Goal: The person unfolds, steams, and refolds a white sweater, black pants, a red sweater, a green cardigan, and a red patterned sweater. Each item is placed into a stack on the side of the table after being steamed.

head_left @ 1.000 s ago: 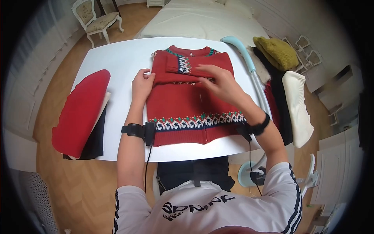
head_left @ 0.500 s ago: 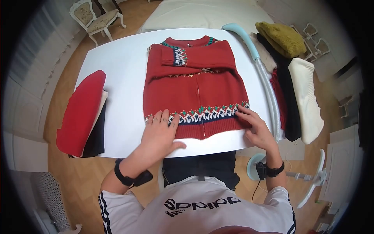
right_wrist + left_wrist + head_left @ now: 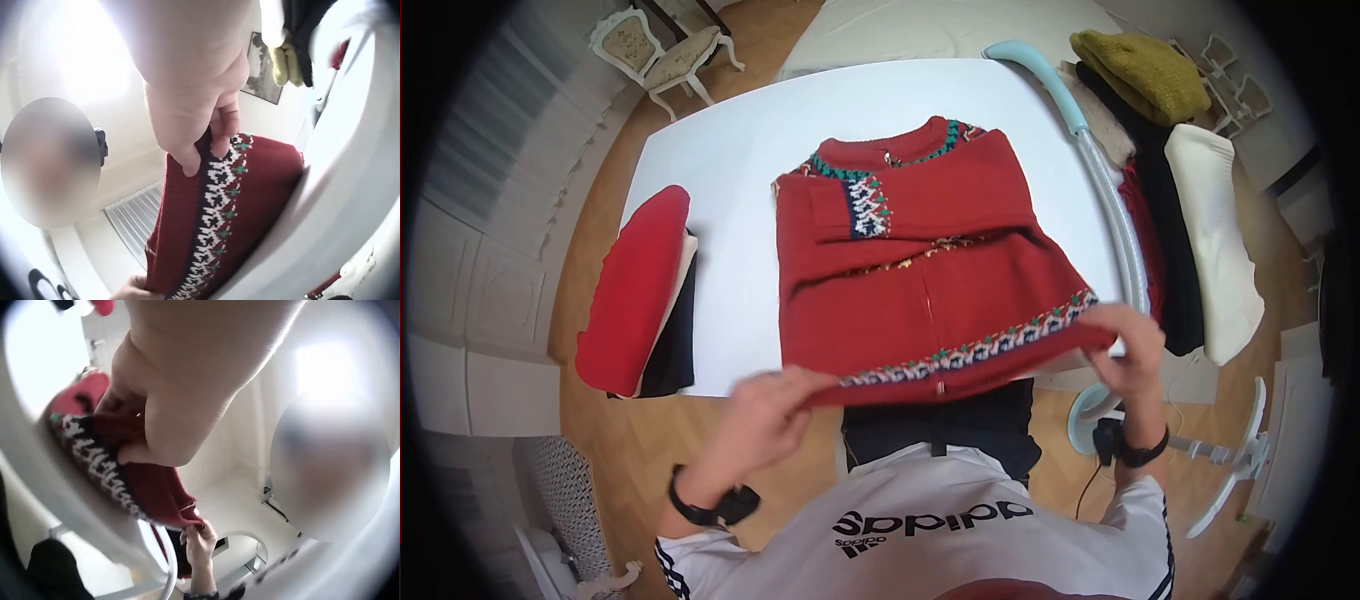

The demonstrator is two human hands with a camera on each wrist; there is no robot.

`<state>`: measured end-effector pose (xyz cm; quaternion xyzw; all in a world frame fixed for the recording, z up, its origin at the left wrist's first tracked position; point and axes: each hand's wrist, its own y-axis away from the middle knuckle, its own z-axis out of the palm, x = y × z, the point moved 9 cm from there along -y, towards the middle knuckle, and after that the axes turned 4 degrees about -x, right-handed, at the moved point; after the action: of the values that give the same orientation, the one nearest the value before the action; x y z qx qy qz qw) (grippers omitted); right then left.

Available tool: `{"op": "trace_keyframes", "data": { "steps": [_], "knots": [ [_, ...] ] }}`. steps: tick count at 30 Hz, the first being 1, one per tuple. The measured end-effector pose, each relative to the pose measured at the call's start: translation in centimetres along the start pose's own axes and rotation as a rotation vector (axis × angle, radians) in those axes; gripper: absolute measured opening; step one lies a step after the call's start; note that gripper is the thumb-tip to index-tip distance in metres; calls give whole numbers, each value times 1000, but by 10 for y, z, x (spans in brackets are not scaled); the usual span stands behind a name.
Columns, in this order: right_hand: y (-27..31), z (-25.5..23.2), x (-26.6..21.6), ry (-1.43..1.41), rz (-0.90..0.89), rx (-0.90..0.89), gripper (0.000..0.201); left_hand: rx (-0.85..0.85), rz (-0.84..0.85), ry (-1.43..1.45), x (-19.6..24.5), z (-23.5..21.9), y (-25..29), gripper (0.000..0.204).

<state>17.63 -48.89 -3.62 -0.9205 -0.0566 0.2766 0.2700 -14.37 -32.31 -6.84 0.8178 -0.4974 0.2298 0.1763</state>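
Observation:
A red knitted cardigan (image 3: 870, 310) lies on the white board, its patterned cuff folded across the chest below the collar. Its hem is lifted at the near edge. My left hand (image 3: 772, 415) pinches the left hem corner, and my right hand (image 3: 1127, 348) grips the right one. In the left wrist view the left hand (image 3: 162, 406) has thumb and fingers round the red rib. The right wrist view shows the right hand (image 3: 197, 119) pinching the hem beside the white, green and navy band (image 3: 215, 206).
On the board's left lies a folded red garment (image 3: 635, 290) over cream and black ones. Along the right side runs a pale blue-handled hose (image 3: 1090, 160), with black, cream (image 3: 1215, 250) and mustard (image 3: 1140, 78) garments beyond. A chair (image 3: 662, 58) and bed (image 3: 940, 30) stand behind.
Both hands moved from the sleeve area to the bottom hem, first resting flat there, and now grip its corners. The hem has risen and shifted toward the body.

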Motion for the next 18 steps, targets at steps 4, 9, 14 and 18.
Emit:
{"op": "trace_keyframes", "data": {
  "steps": [4, 9, 14, 18],
  "knots": [
    [-46, -22, 50, -148, 218, 139, 25, 254, 17, 42, 8, -114, -50, 31],
    [-136, -14, 63, -118, 158, 267, 54, 770, -46, -634, -3, -162, -125, 39],
    [-76, 27, 22, -61, 111, 157, 30, 296, 239, -361, 52, -36, -139, 44],
    [-24, 72, 49, -190, 267, 154, 27, 32, 316, -572, 37, 50, -161, 73]
  ]
}}
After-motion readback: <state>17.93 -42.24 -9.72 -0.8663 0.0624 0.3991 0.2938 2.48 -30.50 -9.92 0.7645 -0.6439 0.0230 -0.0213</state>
